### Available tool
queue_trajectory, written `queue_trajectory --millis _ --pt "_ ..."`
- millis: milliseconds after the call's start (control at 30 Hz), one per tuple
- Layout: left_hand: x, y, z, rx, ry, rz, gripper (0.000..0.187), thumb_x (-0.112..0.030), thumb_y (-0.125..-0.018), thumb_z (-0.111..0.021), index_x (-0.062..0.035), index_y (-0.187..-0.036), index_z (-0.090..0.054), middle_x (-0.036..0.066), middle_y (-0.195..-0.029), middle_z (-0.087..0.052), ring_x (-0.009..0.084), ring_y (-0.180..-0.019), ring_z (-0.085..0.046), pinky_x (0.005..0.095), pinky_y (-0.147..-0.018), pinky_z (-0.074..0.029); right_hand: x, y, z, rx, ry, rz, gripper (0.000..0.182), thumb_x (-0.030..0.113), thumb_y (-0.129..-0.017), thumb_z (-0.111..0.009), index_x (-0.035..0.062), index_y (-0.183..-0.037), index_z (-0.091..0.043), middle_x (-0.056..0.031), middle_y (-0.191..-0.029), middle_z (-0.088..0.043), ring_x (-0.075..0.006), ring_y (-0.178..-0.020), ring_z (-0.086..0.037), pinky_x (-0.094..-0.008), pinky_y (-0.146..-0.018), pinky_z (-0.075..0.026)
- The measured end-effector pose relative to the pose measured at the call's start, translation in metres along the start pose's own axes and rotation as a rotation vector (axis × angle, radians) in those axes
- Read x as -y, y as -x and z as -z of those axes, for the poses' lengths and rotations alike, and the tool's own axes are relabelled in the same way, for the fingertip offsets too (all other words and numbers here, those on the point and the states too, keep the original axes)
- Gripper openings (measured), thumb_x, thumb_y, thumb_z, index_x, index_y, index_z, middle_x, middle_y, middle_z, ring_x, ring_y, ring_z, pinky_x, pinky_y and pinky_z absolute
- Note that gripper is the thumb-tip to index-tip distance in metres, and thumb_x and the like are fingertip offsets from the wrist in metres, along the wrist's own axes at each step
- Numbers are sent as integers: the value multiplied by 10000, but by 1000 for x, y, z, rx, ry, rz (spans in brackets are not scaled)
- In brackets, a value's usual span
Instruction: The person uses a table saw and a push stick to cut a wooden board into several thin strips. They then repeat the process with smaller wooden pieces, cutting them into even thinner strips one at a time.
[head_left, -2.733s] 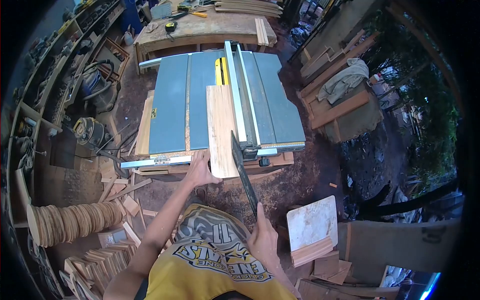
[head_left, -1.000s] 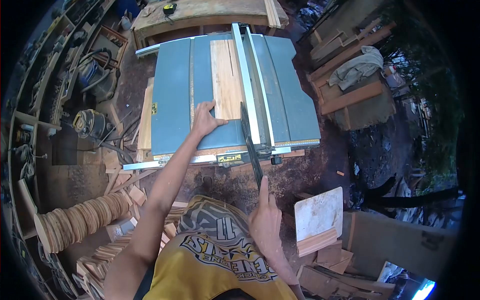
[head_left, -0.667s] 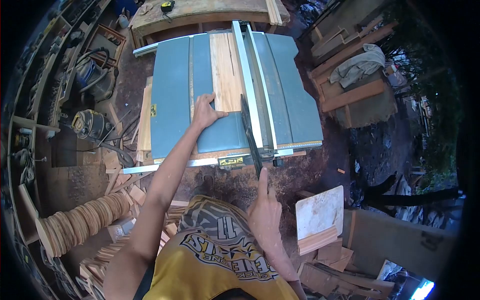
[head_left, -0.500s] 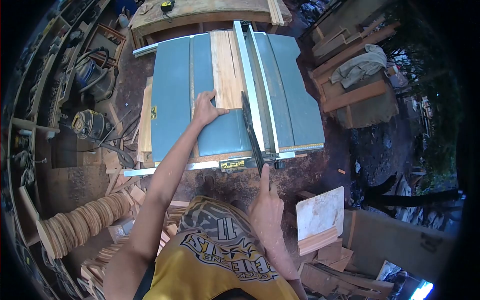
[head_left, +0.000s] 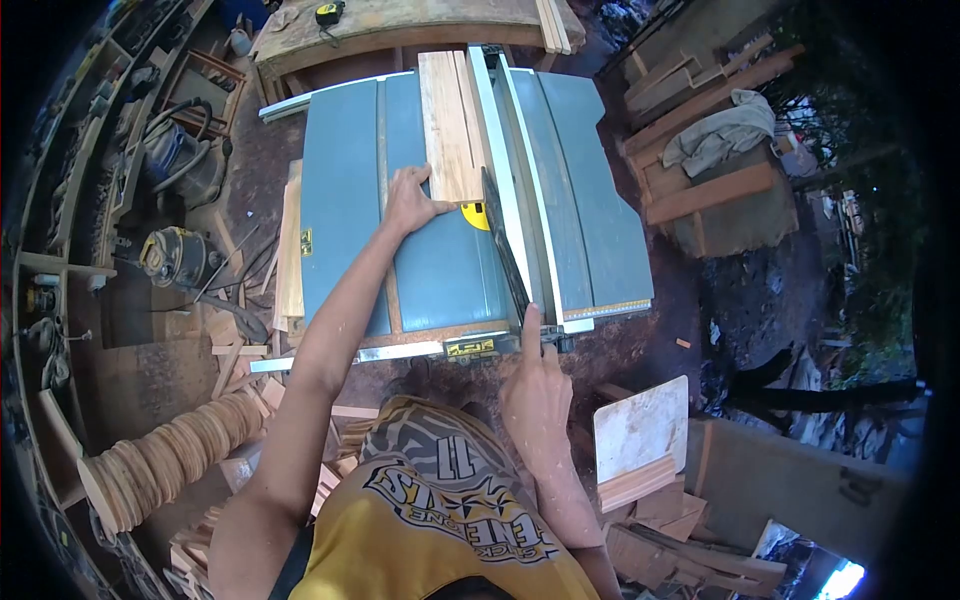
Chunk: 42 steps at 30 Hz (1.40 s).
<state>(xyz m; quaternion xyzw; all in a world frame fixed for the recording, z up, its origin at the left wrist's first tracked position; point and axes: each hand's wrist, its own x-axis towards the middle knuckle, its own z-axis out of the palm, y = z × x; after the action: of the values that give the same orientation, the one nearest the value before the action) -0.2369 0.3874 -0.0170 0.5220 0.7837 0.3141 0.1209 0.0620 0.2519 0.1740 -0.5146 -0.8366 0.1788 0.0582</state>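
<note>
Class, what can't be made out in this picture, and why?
Head view:
Most of the yellow insert: covered by the board.
Near end of the black stick: hidden by the right hand.
Far side of the workbench: cut off by the top edge.
Markings on the yellow scale: too small.

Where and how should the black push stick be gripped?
Probably the push stick's near end, coming from the wearer's side, index finger along it, as the right hand does. It's long and narrow, and its far tip reaches the board's near right corner, so this likely keeps fingers back.
</note>
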Motion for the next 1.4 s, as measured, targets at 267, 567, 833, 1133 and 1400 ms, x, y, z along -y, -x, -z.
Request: queue_trajectory --millis 267,567,833,1133,1400 --pt "6 -27 3 29 -20 5 953 -409 -578 -927 73 -1319 -573 206 -1235 -583 326 -1216 -501 400 -1075 -407 7 -27 -1 -26 -14 19 843 -91 -736 -633 -54 -1511 -304 -279 -880 -619 -372 -609 -673 -414 -507 -546" --pt "17 -68 7 43 -19 -15 901 -423 -590 -908 48 -1293 -600 207 -1230 -598 342 -1226 -494 418 -1063 -407 11 -71 -5 -16 0 24 824 -91 -733 -639 -76 -1490 -315 -287 -838 -613 -412 -649 -674 -460 -563 -549" --pt "89 -102 57 67 -269 -134 657 -401 -729 -799 -90 -1285 -637 204 -1195 -606 359 -1156 -517 439 -1016 -408 19 -152 -3 -118 -59 44 698 -96 -776 -568 -57 -1452 -402 -269 -754 -612 -432 -673 -641 -495 -622 -496" --pt "44 -109 37 -119 -157 223 825 -544 -731 -711 -3 -1337 -565 246 -1290 -532 373 -1184 -483 498 -1041 -359 26 -396 -18 -212 -109 197 573 -6 -801 -519 10 -1374 -534 -336 -952 -654 -492 -918 -644 -561 -838 -494" --pt "72 -120 -4 -111 -76 331 943 -539 -723 -760 59 -1377 -438 250 -1228 -492 386 -1177 -430 508 -1020 -343 75 -565 -11 -282 -54 296 434 53 -817 -551 45 -1243 -635 -315 -1051 -663 -462 -1015 -647 -527 -894 -501"
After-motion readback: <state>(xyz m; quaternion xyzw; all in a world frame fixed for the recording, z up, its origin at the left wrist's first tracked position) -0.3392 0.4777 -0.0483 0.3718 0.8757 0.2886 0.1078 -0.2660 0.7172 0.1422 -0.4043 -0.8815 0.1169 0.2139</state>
